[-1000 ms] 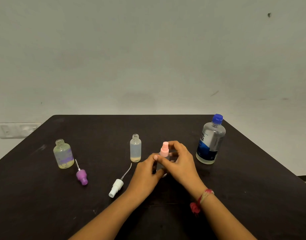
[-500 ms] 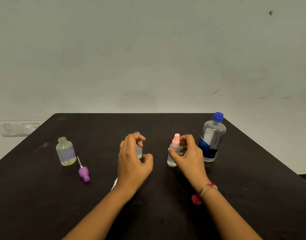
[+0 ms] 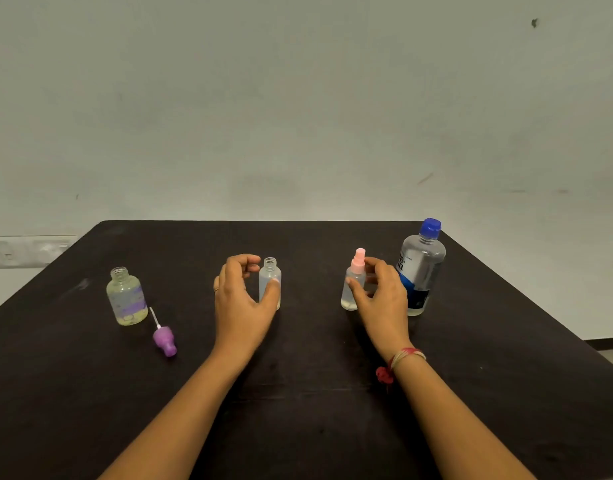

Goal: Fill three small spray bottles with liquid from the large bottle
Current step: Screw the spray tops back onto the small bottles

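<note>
Three small bottles stand on the black table (image 3: 90,410). At the left is an uncapped yellowish bottle with a purple label (image 3: 126,299), and its purple spray head (image 3: 164,341) lies beside it. My left hand (image 3: 241,299) curls around the uncapped clear middle bottle (image 3: 270,277), thumb on its front and fingers by its neck. The thumb and fingers of my right hand (image 3: 381,299) hold the upright pink-capped bottle (image 3: 353,282). The large bottle (image 3: 421,271), with its blue cap on, stands just right of that hand. A white spray head is not visible.
The table's far edge runs just behind the bottles, and its right edge slants down past the large bottle. A white wall socket (image 3: 28,251) sits on the wall at the left. A red thread band is on my right wrist.
My right hand carried the pink-capped bottle right and set it beside the large bottle. My left hand let go of it and moved left to the uncapped clear bottle.
</note>
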